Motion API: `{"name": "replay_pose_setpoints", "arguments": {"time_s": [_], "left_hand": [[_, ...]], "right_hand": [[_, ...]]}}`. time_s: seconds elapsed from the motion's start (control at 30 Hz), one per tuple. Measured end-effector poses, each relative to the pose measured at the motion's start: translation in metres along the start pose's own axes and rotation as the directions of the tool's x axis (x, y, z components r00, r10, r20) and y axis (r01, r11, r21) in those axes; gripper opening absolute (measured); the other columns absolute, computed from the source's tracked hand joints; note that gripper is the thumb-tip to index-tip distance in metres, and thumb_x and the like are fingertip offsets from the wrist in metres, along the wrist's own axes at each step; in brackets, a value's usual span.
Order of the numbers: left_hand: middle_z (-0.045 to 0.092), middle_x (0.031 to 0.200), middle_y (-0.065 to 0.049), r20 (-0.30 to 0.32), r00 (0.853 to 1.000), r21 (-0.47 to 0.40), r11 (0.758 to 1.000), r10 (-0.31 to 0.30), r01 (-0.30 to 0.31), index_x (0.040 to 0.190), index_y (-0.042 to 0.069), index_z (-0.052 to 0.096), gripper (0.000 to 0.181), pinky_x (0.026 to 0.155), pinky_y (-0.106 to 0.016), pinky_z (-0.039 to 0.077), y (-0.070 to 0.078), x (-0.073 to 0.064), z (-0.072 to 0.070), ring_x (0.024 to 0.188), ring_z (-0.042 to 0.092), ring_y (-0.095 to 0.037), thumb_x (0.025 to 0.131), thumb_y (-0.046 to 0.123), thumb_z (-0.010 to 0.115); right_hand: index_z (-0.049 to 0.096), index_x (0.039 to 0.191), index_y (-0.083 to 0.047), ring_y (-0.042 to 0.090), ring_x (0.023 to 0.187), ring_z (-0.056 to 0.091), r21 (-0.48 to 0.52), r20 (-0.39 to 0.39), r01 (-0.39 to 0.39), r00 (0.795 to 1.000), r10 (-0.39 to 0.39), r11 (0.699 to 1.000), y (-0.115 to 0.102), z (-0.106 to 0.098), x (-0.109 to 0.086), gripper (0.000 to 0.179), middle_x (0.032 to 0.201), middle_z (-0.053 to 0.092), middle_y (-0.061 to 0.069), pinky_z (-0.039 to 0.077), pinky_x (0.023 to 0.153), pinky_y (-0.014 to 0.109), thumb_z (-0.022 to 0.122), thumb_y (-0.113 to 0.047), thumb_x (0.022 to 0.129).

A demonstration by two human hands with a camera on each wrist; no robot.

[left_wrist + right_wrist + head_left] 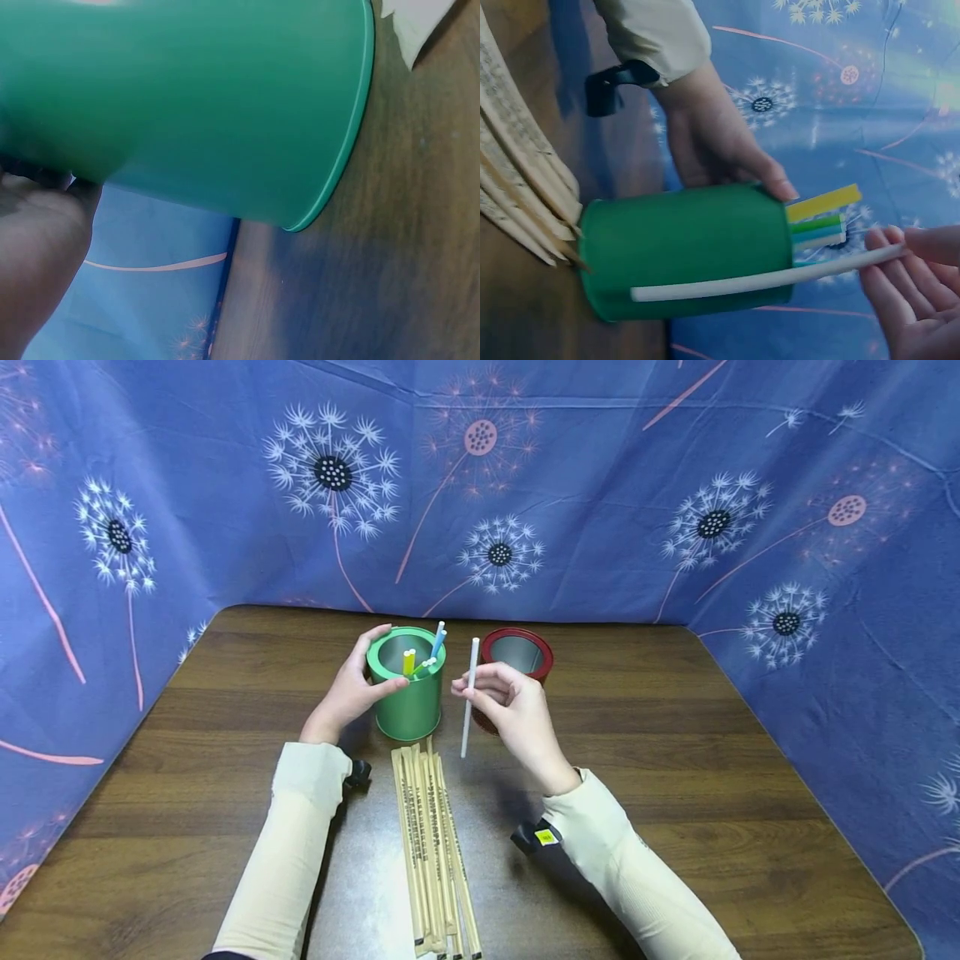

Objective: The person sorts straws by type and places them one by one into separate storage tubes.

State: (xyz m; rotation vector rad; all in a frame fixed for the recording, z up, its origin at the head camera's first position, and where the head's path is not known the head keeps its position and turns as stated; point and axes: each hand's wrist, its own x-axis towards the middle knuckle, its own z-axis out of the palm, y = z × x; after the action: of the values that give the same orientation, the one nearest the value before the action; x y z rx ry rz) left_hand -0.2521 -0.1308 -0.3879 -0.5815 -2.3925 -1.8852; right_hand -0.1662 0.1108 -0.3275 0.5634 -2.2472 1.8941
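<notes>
My left hand (pixel 348 689) grips the green metal can (pixel 408 706) by its rim, thumb at the front and fingers round the left side. Inside it stand several slim coloured sticks with pale ends: yellow sticks (pixel 408 663), green ones (pixel 422 667) and blue ones (pixel 438 643). Between thumb and fingers my right hand (pixel 517 710) pinches a slim white stick (pixel 467 727), held near upright just right of the can. In the right wrist view this white stick (pixel 712 287) crosses in front of the can (pixel 682 240). A red can (pixel 542 647) stands behind the right hand, partly hidden.
Several long paper-wrapped packets (pixel 431 843), with dark print, lie in a bundle on the brown wooden table (pixel 675 760), in front of the green can. A blue cloth (pixel 600 510) with dandelion prints hangs behind and beside the table.
</notes>
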Motion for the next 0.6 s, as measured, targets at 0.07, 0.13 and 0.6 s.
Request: {"name": "replay_pose_setpoints", "arguments": {"time_s": [0.07,0.13,0.6], "left_hand": [[0.042,0.144,-0.015,0.000,1.000,-0.003,1.000,-0.002,0.002,0.152,0.018,0.025,0.084,0.105,-0.043,0.038,0.000,0.000,0.000,0.124,0.047,-0.027,0.084,0.010,0.072],[0.042,0.144,-0.014,0.002,1.000,-0.003,1.000,-0.003,0.003,0.152,0.019,0.025,0.083,0.105,-0.043,0.038,-0.001,0.000,0.000,0.124,0.047,-0.027,0.084,0.010,0.072],[0.043,0.143,-0.013,0.000,1.000,-0.009,1.000,0.013,-0.013,0.151,0.018,0.026,0.083,0.100,-0.030,0.040,-0.001,0.001,0.000,0.119,0.048,-0.020,0.083,0.008,0.072]], "right_hand": [[0.063,0.104,0.007,0.009,0.091,0.071,0.003,-0.055,0.075,0.996,-0.074,0.997,-0.007,0.002,0.002,0.016,0.102,0.070,0.026,0.056,0.086,0.025,0.064,0.002,0.089],[0.063,0.104,0.007,0.006,0.091,0.070,-0.003,-0.103,0.140,0.985,-0.140,0.990,-0.012,0.003,0.004,0.016,0.102,0.070,0.025,0.056,0.086,0.026,0.064,0.002,0.089],[0.054,0.101,0.015,0.010,0.098,0.069,0.059,-0.273,0.476,0.853,-0.445,0.877,-0.024,0.016,0.022,0.015,0.100,0.066,0.036,0.054,0.092,0.036,0.060,0.006,0.090]]}}
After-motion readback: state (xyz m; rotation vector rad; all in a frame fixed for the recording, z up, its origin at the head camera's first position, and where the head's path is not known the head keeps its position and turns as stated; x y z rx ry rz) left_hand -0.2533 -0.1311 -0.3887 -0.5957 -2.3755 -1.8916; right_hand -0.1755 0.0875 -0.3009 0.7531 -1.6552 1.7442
